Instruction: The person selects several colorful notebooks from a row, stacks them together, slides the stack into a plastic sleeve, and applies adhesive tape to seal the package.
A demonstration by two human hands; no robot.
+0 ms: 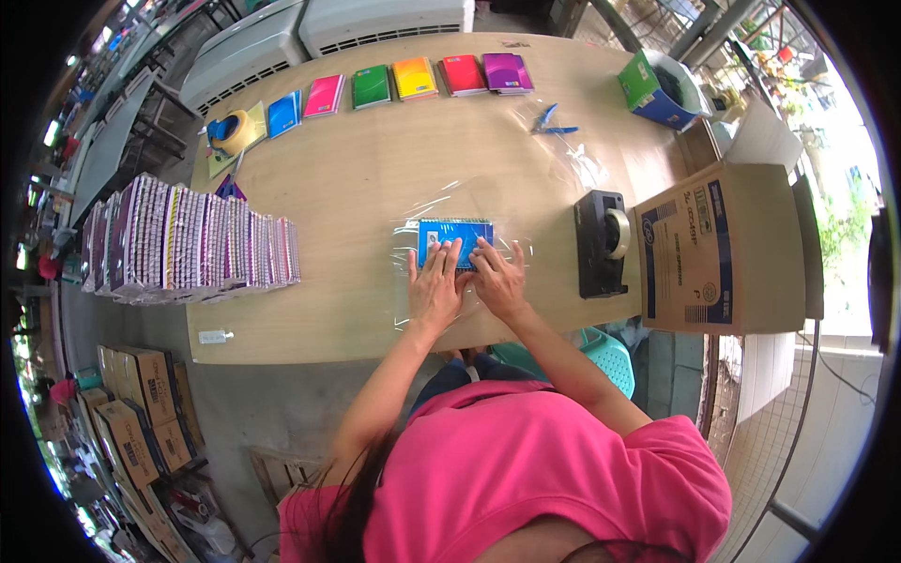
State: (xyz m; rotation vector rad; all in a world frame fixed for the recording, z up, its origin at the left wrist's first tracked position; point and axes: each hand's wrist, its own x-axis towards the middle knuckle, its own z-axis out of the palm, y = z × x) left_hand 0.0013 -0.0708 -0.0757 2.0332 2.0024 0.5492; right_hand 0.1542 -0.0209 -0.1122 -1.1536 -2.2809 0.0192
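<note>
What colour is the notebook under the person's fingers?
The notebook is blue; the head view shows it best.

I record a smooth, glossy cover on the blue notebook (481, 229); clear, shiny, creased plastic film (405, 298) around it; smooth, wood-look tabletop (347, 169); matt brown cardboard carton (765, 246); black, plastic-looking tape dispenser (591, 244).

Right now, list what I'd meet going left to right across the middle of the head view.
Piled spiral notebooks, blue notebook under the left hand and right hand, black tape dispenser, cardboard box.
</note>
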